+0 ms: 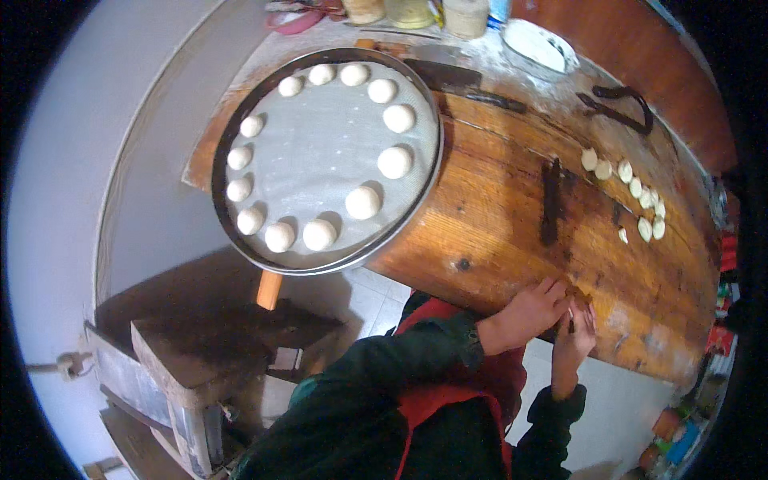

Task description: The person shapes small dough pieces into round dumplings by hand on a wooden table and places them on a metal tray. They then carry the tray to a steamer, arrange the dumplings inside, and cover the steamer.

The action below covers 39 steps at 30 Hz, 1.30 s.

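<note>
My left hand (pixel 531 309) and my right hand (pixel 577 333) are close together at the near edge of the wooden table (pixel 492 225). Their fingers meet around a small brownish thing (pixel 579 295) too unclear to name; which hand grips it, I cannot tell. Beyond them lie several small pale pieces, apparently dough (pixel 645 198), in an uneven row. A long dark strip (pixel 550 201) lies left of these pieces. At the left stands a large round pan (pixel 440 144) lined with pale cloth, with several round white dough balls (pixel 362 203) in a ring on it.
A cleaver (pixel 447 75) with a dark handle lies right of the pan's far side. Behind are a bowl of white powder (pixel 540 48), several jars (pixel 467 18) and a pink dish (pixel 294 21). A bent dark strap (pixel 636 111) lies at far right. A wooden handle (pixel 269 289) juts below the pan.
</note>
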Available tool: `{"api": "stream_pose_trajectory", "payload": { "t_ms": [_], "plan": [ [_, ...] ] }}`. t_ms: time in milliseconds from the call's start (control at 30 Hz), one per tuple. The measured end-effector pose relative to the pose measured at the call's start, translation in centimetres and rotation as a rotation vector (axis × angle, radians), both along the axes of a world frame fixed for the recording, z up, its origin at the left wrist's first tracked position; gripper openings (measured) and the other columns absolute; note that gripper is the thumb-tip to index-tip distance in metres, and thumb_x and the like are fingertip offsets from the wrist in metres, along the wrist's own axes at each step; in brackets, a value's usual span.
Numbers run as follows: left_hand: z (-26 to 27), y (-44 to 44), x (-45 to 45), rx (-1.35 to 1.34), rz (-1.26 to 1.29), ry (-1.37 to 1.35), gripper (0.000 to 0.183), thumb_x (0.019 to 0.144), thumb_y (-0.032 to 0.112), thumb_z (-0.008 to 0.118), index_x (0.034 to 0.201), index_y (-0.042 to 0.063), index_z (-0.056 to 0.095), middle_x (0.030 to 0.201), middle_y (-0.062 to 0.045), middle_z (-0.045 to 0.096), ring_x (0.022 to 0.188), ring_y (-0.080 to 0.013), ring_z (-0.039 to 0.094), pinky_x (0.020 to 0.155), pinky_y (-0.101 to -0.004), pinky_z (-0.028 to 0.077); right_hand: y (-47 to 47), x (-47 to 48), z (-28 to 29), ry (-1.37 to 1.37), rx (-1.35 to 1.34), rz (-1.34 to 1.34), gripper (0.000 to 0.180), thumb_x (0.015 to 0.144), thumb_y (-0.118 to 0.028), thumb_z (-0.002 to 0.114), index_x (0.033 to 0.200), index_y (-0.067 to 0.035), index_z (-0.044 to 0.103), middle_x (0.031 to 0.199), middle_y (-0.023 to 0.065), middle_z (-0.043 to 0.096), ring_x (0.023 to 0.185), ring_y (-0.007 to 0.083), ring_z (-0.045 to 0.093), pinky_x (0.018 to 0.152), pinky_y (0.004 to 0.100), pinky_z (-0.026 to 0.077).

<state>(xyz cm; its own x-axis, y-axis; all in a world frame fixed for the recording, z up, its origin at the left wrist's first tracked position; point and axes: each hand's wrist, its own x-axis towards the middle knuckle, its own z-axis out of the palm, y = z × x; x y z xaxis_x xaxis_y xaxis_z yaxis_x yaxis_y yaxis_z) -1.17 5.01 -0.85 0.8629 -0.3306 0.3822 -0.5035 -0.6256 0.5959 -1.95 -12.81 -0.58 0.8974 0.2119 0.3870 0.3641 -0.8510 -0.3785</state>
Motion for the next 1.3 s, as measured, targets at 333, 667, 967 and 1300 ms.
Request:
{"api": "stream_pose_trajectory", "payload": {
  "t_ms": [333, 667, 967, 1300],
  "plan": [
    [4.2, 6.8, -2.6, -0.637, -0.252, 0.883, 0.019, 0.103, 0.025, 0.068, 0.112, 0.009, 0.070, 0.093, -0.006, 0.072, 0.082, -0.0223, 0.069, 0.075, -0.0411, 0.058, -1.1, 4.0, 2.2, 0.166, 0.251, -0.189, 0.010, 0.102, -0.011, 0.067, 0.106, -0.005, 0.061, 0.096, 0.0148, 0.068, 0.085, 0.0245, 0.066, 0.076, 0.0372, 0.051],
    [16.6, 31.5, -5.2, -0.636, 0.475, 0.601, 0.019, 0.099, 0.003, 0.068, 0.116, 0.008, 0.060, 0.107, -0.002, 0.065, 0.090, -0.0107, 0.064, 0.075, -0.0271, 0.059, -1.5, 5.4, -1.7, 0.075, 0.038, -0.059, 0.031, 0.099, -0.006, 0.064, 0.130, -0.005, 0.060, 0.153, 0.0213, 0.050, 0.141, 0.0431, 0.046, 0.118, 0.0499, 0.037],
    [14.5, 50.2, 1.3, -0.072, 0.791, 0.208, 0.049, 0.084, 0.005, 0.075, 0.133, 0.011, 0.068, 0.124, -0.009, 0.063, 0.110, -0.0223, 0.066, 0.095, -0.0368, 0.055, -1.7, 5.5, -1.7, 0.104, 0.021, -0.101, 0.043, 0.103, -0.011, 0.059, 0.146, -0.006, 0.057, 0.154, 0.0210, 0.051, 0.143, 0.0423, 0.045, 0.121, 0.0502, 0.035],
    [12.6, 59.2, 9.4, 0.559, 0.925, 0.182, 0.047, 0.083, 0.029, 0.076, 0.127, 0.014, 0.076, 0.115, -0.017, 0.077, 0.109, -0.0349, 0.073, 0.096, -0.0439, 0.056, -1.8, 5.8, -1.6, 0.081, -0.035, -0.059, 0.041, 0.102, -0.010, 0.058, 0.143, -0.004, 0.059, 0.151, 0.0212, 0.053, 0.142, 0.0421, 0.047, 0.120, 0.0505, 0.035]
  ]
}}
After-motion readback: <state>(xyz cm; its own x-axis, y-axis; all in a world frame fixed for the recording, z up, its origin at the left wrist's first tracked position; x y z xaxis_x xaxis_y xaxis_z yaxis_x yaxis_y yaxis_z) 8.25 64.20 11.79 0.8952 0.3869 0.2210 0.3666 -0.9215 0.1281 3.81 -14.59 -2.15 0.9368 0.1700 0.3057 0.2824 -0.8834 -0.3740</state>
